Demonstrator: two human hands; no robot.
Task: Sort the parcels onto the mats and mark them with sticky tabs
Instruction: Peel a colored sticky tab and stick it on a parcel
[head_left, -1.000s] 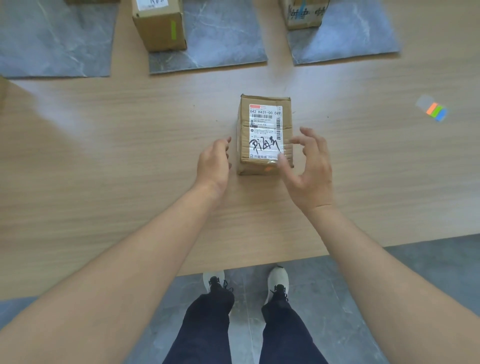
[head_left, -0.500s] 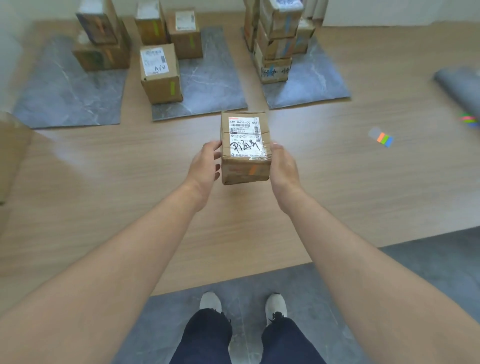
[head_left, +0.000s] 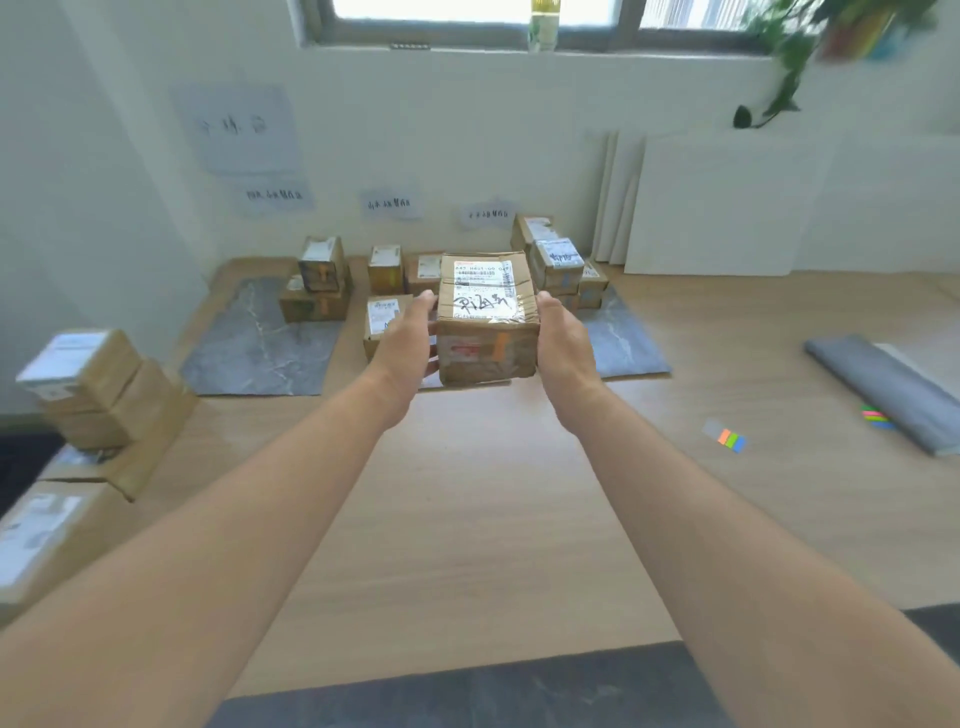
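Observation:
I hold a brown cardboard parcel (head_left: 485, 317) in the air, between both palms. It has a white shipping label with black handwriting on top and an orange tab on its near face. My left hand (head_left: 402, 340) presses its left side and my right hand (head_left: 563, 340) its right side. Behind it lie three grey mats: the left mat (head_left: 260, 343), a middle mat mostly hidden by the parcel, and the right mat (head_left: 623, 343). Each mat carries parcels. A strip of coloured sticky tabs (head_left: 730, 439) lies on the wooden table (head_left: 493, 493) to the right.
A stack of unsorted parcels (head_left: 88, 384) sits at the table's left edge. A rolled grey mat (head_left: 888, 387) and more coloured tabs (head_left: 875, 415) lie at the far right. Paper signs (head_left: 389, 203) hang on the wall above the mats. White boards (head_left: 717, 202) lean against the wall.
Both hands closed on the parcel's sides and lifted it off the table. It has moved up and forward toward the mats, and the view has tilted up.

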